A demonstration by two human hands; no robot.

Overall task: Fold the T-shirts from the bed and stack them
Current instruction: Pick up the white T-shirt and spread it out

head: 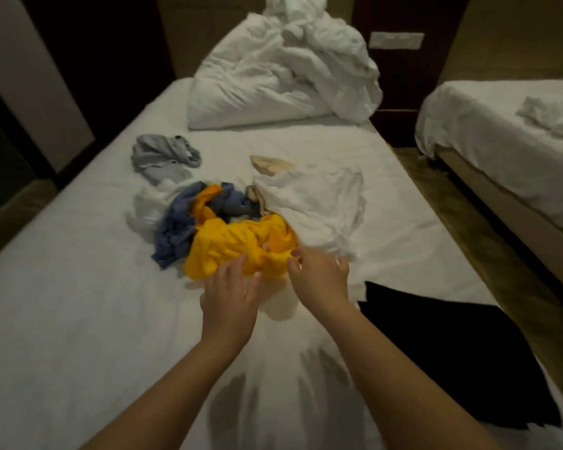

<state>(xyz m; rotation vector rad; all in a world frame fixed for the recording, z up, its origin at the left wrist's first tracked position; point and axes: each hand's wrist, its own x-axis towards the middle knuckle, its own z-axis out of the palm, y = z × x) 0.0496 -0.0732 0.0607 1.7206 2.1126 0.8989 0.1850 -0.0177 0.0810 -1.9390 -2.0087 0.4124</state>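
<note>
— Where from the hands?

— Straight ahead, on their far side. Heaped midway across the white-sheeted bed (62,303), a crumpled yellow cotton T-shirt (241,245), its near edge touching the fingertips.

— Which hand closer?

— Little to choose. On the middle of that near edge, the left hand (231,287), fingers fairly straight and spread, gripping nothing. At the near right corner, the right hand (319,274), thumb and forefinger bent towards the hem. Too blurred to tell whether pinching or only touching.

— Long axis?

— Bulk spread left to right along the near edge. Narrower strip trailing away towards the far left.

— Look of it?

— Bright, deeply creased, bunched up. No sleeve or collar to make out. Tangled on the left with a rumpled slate-blue T-shirt (173,232). Overlapped at the far right by a loose white T-shirt (316,209). Probably needs lifting clear of both neighbours before any spreading flat.
</note>
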